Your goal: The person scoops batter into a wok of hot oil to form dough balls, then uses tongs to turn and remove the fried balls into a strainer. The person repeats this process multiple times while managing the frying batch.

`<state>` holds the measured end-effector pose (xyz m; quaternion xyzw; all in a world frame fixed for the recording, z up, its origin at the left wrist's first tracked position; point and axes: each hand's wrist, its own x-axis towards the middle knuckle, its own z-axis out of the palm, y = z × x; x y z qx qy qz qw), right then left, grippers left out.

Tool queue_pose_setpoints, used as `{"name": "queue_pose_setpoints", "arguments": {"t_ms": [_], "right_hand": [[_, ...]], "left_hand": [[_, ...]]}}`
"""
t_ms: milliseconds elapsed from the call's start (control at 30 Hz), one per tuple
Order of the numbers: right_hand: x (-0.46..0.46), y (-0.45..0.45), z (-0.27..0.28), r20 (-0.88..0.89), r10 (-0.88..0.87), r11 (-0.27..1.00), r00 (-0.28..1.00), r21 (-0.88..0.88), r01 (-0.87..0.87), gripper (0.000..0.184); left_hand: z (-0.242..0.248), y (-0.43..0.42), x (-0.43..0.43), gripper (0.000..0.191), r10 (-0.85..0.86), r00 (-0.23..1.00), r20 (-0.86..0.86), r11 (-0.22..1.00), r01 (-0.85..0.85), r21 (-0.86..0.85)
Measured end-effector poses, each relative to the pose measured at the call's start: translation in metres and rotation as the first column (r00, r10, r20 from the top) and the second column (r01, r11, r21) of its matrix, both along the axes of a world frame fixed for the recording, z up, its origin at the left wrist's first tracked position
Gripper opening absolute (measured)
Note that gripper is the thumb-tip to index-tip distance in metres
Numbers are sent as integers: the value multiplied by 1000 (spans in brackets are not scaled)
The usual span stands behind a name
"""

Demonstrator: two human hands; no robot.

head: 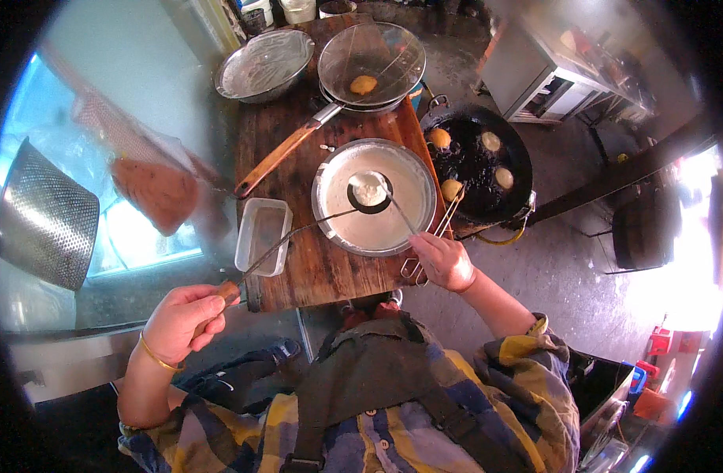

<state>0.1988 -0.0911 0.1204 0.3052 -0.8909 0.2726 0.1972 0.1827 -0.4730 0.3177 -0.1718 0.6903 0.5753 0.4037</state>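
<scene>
My left hand (190, 319) grips the wooden handle of a long-stemmed ladle. The ladle's dark round head (370, 209) sits over a metal bowl (323, 227) of pale batter (343, 165), with a mound of pale batter or dough in it. Between the fingers of my right hand (444, 260) is the thin handle of a metal spoon (401, 216); its coated bowl end is above the ladle head. Wire tongs (447, 220) lie beside my right hand, their tips at a golden fritter (452, 190) in the wok (479, 210). Whether that hand touches them, I cannot tell.
Several fritters, golden and pale, float in the wok's dark oil right of the wooden table (326, 281). A long-handled mesh strainer (391, 53) holds one golden fritter (363, 85). Nearby are a metal basin (267, 65), a plastic container (263, 208) and, far left, a perforated metal basket (51, 219).
</scene>
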Motion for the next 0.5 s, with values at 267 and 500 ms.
{"name": "queue_pose_setpoints", "arguments": {"t_ms": [267, 500], "right_hand": [[-11, -4, -11, 242, -244, 854, 939, -405, 327, 14], [3, 0, -2, 552, -223, 204, 804, -779, 592, 21]], "left_hand": [[14, 3, 14, 25, 15, 1000, -22, 995, -17, -96], [0, -8, 12, 29, 64, 996, -58, 995, -68, -75]]}}
